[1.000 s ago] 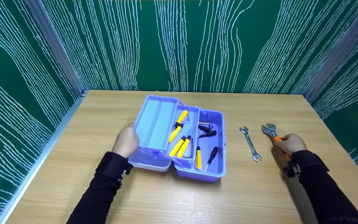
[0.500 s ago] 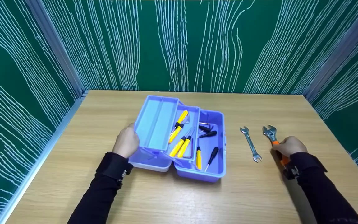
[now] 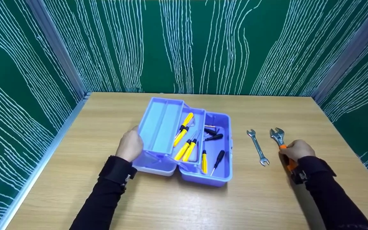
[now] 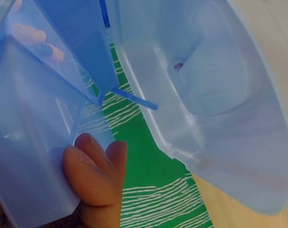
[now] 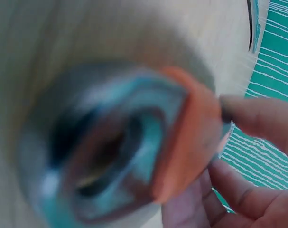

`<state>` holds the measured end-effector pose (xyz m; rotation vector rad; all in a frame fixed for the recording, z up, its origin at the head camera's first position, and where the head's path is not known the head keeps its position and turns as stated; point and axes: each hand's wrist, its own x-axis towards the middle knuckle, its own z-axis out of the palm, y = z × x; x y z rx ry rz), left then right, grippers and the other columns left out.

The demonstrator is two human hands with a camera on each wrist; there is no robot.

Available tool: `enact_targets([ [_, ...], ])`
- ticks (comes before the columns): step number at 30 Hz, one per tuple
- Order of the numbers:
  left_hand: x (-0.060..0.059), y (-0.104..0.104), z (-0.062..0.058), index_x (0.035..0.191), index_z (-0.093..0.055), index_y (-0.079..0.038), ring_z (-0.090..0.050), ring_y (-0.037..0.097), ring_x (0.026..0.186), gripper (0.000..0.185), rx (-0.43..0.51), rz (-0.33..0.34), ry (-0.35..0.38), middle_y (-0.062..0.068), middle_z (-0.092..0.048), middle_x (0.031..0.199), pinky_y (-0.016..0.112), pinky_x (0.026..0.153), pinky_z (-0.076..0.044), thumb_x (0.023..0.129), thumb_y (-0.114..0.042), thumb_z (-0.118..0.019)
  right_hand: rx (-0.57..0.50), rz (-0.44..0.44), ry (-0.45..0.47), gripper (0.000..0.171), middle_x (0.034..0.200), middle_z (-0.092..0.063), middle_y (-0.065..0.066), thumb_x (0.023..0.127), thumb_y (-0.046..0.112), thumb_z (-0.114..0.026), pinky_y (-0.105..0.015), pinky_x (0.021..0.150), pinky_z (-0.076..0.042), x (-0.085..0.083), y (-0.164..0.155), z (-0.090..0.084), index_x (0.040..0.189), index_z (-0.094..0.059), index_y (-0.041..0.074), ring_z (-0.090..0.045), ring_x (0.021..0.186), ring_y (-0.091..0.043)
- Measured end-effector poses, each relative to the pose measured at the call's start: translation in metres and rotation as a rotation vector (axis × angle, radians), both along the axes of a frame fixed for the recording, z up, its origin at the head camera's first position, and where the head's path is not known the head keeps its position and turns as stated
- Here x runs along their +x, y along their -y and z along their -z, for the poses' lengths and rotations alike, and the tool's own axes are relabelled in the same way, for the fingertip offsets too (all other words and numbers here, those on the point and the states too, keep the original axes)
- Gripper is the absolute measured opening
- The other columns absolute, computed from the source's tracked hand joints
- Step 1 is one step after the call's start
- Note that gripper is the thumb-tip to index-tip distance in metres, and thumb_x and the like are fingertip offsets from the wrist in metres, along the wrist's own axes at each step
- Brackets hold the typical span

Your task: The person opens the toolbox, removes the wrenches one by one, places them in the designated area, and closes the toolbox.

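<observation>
I am watching the right hand [image 3: 296, 149] sliding back along the wooden table [image 3: 267, 198] toward the person, dragging the orange-handled adjustable steel wrench [image 3: 279, 137] with it. The wrench's head is now pointing straighter away, slightly nearer the person.

A wooden table [image 3: 177, 204] bears a toolbox [image 3: 217, 177] and — rightward — an open-end wrench [image 3: 257, 148].

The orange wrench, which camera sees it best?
The head view: the adjustable wrench shows its metal jaw and orange handle, gripped by the right hand. The right wrist view shows only a blurred close-up of its handle end. The left wrist view misses it.
</observation>
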<state>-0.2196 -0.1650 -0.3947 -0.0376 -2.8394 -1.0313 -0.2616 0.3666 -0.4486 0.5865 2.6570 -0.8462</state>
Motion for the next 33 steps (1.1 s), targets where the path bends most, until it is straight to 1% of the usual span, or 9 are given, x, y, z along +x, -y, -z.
enact_targets([
  [2,0.000,0.000,0.001,0.134,-0.046,0.015,-0.059,0.046,0.116,0.043,-0.002,-0.001,0.004,0.034,-0.060,0.123,0.052,0.101,-0.047,0.093,0.007,-0.035,-0.001,0.006,-0.033,0.047,0.108,-0.056,-0.024,0.095,0.027,-0.059,-0.032,0.065,-0.050,0.000,0.005,-0.003,0.123,-0.051,-0.009,-0.055,0.088,-0.031],
  [4,0.000,0.000,0.001,0.134,-0.046,0.015,-0.059,0.046,0.115,0.043,-0.005,-0.003,0.009,0.035,-0.060,0.123,0.053,0.101,-0.047,0.093,0.006,-0.035,0.006,-0.020,-0.120,0.054,0.119,-0.054,-0.030,0.097,0.031,-0.052,-0.038,0.071,-0.050,0.000,0.010,-0.008,0.132,-0.047,-0.010,-0.054,0.095,-0.036],
  [8,-0.001,0.000,0.000,0.134,-0.045,0.016,-0.059,0.047,0.116,0.043,-0.001,-0.007,0.019,0.036,-0.059,0.123,0.053,0.101,-0.047,0.094,0.005,-0.034,0.022,-0.127,-0.366,0.059,0.128,-0.053,-0.036,0.099,0.036,-0.045,-0.053,0.088,-0.047,-0.002,0.030,-0.013,0.133,-0.048,-0.012,-0.055,0.109,-0.047],
  [11,0.000,0.000,0.000,0.132,-0.046,0.017,-0.059,0.047,0.115,0.042,-0.008,-0.005,0.002,0.036,-0.060,0.121,0.053,0.100,-0.048,0.094,0.005,-0.034,-0.065,-0.197,-0.472,0.058,0.130,-0.052,-0.038,0.102,0.035,-0.044,-0.058,0.098,-0.042,-0.001,0.053,-0.015,0.134,-0.047,-0.013,-0.051,0.118,-0.050],
  [15,0.000,0.001,0.002,0.131,-0.046,0.019,-0.060,0.047,0.113,0.042,-0.017,-0.007,-0.011,0.036,-0.061,0.119,0.053,0.098,-0.049,0.094,0.005,-0.033,-0.216,-0.282,-0.493,0.057,0.132,-0.050,-0.037,0.103,0.032,-0.046,-0.056,0.103,-0.041,0.005,0.088,-0.013,0.139,-0.043,-0.012,-0.050,0.122,-0.049],
  [20,-0.001,0.001,0.003,0.134,-0.044,0.018,-0.059,0.047,0.114,0.044,-0.014,-0.018,0.013,0.037,-0.060,0.121,0.053,0.100,-0.048,0.094,0.004,-0.032,-0.310,-0.361,-0.435,0.061,0.133,-0.053,-0.034,0.103,0.034,-0.047,-0.053,0.102,-0.046,0.011,0.124,-0.002,0.143,-0.038,-0.011,-0.055,0.119,-0.045],
  [25,-0.001,0.001,0.005,0.135,-0.043,0.017,-0.059,0.046,0.115,0.044,0.002,-0.015,0.014,0.036,-0.060,0.122,0.052,0.101,-0.047,0.094,0.004,-0.033,-0.407,-0.368,-0.437,0.056,0.126,-0.058,-0.033,0.100,0.025,-0.052,-0.036,0.087,-0.056,0.017,0.147,0.005,0.140,-0.041,-0.014,-0.063,0.108,-0.038],
  [28,-0.001,0.002,0.005,0.136,-0.042,0.018,-0.059,0.046,0.116,0.045,0.011,-0.012,0.013,0.036,-0.059,0.124,0.052,0.103,-0.046,0.094,0.004,-0.033,-0.444,-0.365,-0.453,0.051,0.121,-0.061,-0.031,0.099,0.018,-0.055,-0.023,0.076,-0.055,0.018,0.155,0.007,0.137,-0.046,-0.014,-0.065,0.103,-0.032],
  [33,0.000,0.003,0.004,0.139,-0.039,0.017,-0.056,0.046,0.120,0.046,0.033,-0.009,0.034,0.037,-0.055,0.129,0.052,0.106,-0.044,0.095,0.002,-0.034,-0.449,-0.334,-0.437,0.046,0.120,-0.063,-0.028,0.098,0.015,-0.053,-0.022,0.075,-0.054,0.019,0.159,0.009,0.136,-0.050,-0.011,-0.065,0.102,-0.031],
])
